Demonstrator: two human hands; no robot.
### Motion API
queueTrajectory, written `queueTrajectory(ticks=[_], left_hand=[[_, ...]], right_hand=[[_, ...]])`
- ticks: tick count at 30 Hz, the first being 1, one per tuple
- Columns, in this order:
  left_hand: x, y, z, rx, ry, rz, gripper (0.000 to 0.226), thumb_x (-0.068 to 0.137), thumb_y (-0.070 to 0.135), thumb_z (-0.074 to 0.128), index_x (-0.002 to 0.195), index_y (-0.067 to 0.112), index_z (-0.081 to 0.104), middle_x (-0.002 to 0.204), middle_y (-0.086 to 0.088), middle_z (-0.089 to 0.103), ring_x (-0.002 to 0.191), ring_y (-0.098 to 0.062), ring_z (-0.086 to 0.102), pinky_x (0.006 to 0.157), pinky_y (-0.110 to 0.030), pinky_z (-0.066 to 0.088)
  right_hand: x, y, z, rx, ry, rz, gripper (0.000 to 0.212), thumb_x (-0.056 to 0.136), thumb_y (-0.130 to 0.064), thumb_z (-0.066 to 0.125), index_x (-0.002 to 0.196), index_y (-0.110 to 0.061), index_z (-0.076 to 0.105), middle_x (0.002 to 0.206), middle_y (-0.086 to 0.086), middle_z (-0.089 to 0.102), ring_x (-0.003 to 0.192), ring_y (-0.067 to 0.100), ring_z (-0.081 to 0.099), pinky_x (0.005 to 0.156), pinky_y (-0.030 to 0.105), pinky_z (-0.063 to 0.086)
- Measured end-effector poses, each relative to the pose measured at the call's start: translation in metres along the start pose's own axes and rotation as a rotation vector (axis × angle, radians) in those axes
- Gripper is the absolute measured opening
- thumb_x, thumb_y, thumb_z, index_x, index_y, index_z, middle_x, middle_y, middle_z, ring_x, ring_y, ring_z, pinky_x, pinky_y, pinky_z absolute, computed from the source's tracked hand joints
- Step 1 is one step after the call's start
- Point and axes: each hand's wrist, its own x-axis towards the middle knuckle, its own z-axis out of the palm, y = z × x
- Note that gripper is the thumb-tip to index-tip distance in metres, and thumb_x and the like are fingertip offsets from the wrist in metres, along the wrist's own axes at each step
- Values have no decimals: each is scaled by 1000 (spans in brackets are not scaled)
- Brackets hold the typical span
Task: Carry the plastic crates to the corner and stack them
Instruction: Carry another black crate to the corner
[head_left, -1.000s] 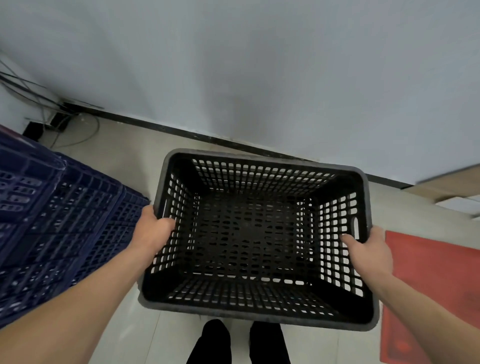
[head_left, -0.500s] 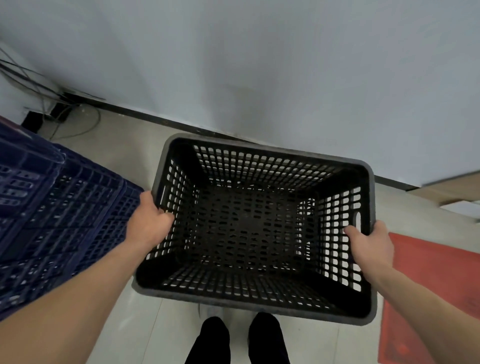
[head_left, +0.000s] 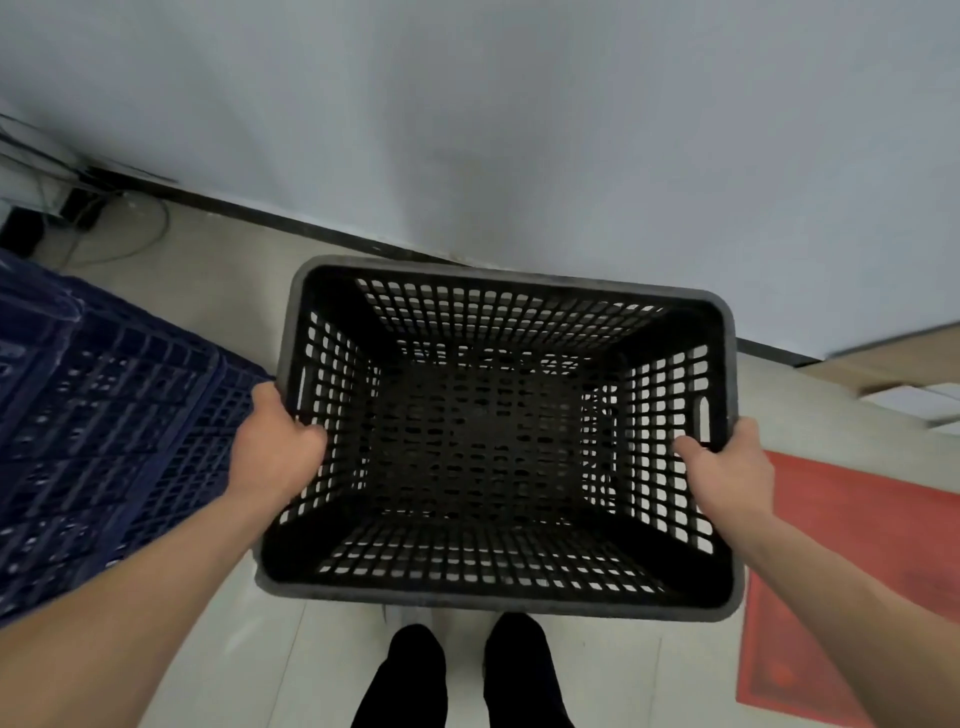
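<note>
A person holds a black plastic crate (head_left: 498, 322) by its two short sides, open side up and with nothing in it, in front of dark trouser legs (head_left: 410, 675); the near rim hides the feet. The left hand (head_left: 275, 457) grips the left rim, its fingers curled over the edge and into the crate just below the slot handle. The right hand (head_left: 727, 473) grips the right rim, with the thumb lying down the inside of the slotted wall and the other fingers wrapped round the outside (they are hidden behind the rim, so how far they reach cannot be told). Both forearms are bare and stretch forward from the lower corners of the view. The crate's far rim lies close to the foot of a pale wall (head_left: 519, 130), where a dark skirting strip (head_left: 311, 228) meets the light tiled floor (head_left: 218, 291); pale floor shows through the holes in the crate's sides. To the left, just beside the left hand, stands a stack of dark blue crates (head_left: 104, 426). To the right, a red mat (head_left: 857, 571) lies flat on the floor, near the right forearm. Beyond the mat a cardboard box (head_left: 893, 358) sits against the wall. In the far left corner some loose cables (head_left: 130, 228) trail over the floor.
</note>
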Motion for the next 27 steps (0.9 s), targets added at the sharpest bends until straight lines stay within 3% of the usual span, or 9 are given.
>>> queueTrajectory(ticks=[6,14,20,27], left_hand=[[11,-5,2,142,36,50,31,86,9,60,105,11,36,80,-9,55,67,-25,52,58,-36,39],[10,0,-6,123,-74,23,34,86,7,61,107,11,35,87,-12,58,71,-25,55,58,-36,41],[9,-4,0,168,0,60,32,85,7,59,105,11,35,82,-13,59,68,-29,57,53,-34,39],[5,-5,3,190,44,79,33,84,9,60,104,12,34,79,-13,57,67,-29,56,57,-37,45]], right_hand=[[-7,8,10,-32,28,38,39,87,-26,71,115,-18,45,96,5,65,90,35,64,90,53,54],[-9,7,0,-38,-48,25,40,91,-14,71,119,-5,45,83,-6,54,90,34,59,86,44,49],[-12,12,12,-84,64,45,42,90,-24,71,119,-9,44,87,4,56,84,33,54,81,45,46],[-14,13,15,-141,90,61,43,89,-31,70,116,-13,41,77,-1,51,81,34,56,80,46,47]])
